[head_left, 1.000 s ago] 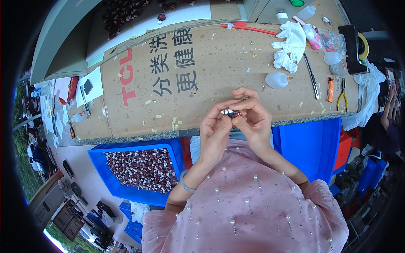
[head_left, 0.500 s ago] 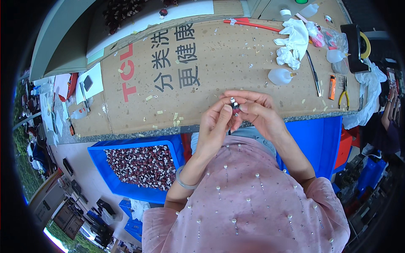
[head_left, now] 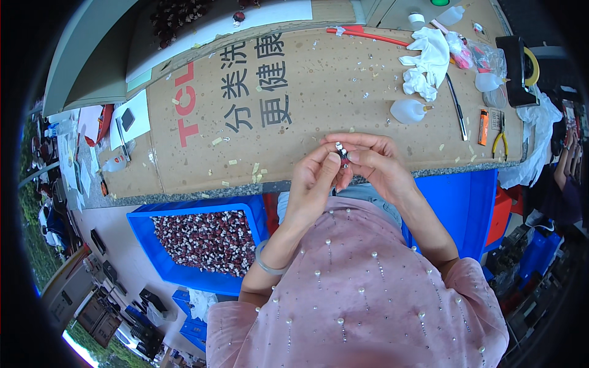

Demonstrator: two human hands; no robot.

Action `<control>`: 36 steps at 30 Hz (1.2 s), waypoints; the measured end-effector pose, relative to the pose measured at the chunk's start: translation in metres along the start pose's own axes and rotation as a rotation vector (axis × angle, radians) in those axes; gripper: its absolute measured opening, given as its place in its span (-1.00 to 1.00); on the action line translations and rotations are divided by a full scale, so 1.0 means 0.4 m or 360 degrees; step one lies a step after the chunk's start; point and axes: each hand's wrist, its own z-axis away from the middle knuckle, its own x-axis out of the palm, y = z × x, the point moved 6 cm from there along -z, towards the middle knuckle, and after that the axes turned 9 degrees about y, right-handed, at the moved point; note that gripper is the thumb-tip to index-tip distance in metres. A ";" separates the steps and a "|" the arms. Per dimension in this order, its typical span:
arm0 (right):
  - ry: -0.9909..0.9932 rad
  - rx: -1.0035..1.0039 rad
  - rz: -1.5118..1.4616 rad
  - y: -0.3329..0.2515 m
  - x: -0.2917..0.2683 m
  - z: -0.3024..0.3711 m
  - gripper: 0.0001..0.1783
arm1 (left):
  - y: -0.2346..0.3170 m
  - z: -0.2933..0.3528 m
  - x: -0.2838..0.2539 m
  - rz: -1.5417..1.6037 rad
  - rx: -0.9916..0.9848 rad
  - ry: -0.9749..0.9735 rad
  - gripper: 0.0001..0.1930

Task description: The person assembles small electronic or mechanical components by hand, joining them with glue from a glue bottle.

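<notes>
Between the fingertips of both hands is a small figurine [head_left: 341, 149], white at the top with black and dark red below. My left hand [head_left: 313, 176] pinches it from the left with thumb and forefinger. From the other side, the thumb and fingers of my right hand [head_left: 381, 162] close on it. Both hands are just above the near edge of the cardboard-covered table [head_left: 331, 80]. Part of the figurine is hidden behind the fingers. Below on the left, a blue bin [head_left: 153, 253] holds a mass of similar dark red and white pieces [head_left: 202, 242].
A squeeze bottle [head_left: 407, 111], white cloth gloves [head_left: 426, 58], a pen [head_left: 456, 105], an orange lighter [head_left: 483, 127], yellow-handled pliers [head_left: 500, 138] and a tape dispenser [head_left: 516, 70] lie to the right. A shelf [head_left: 276, 13] overhangs the back. Another blue bin [head_left: 457, 211] is below right.
The figurine has turned or tilted slightly between my fingertips, and less of its dark red part shows. Both hands stay nearly in the same place.
</notes>
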 end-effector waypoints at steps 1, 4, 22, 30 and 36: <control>0.0008 -0.0012 0.0010 0.001 -0.002 0.000 -0.59 | -0.001 0.000 0.000 0.0003 -0.0006 0.0018 -0.74; 0.0002 -0.0010 0.0018 0.003 -0.005 -0.001 -0.59 | -0.004 0.002 -0.001 0.0002 -0.0006 0.0034 -0.75; 0.0085 -0.0077 0.0161 -0.001 -0.001 0.003 -0.62 | 0.007 0.015 -0.003 -0.0099 0.0134 0.0183 -0.78; 0.0141 -0.0092 0.0178 -0.005 0.011 0.007 -0.63 | 0.009 0.017 -0.006 -0.0123 0.0166 0.0225 -0.79; 0.0137 -0.0089 0.0165 -0.007 0.011 0.007 -0.59 | 0.015 0.017 -0.003 -0.0192 0.0152 0.0240 -0.79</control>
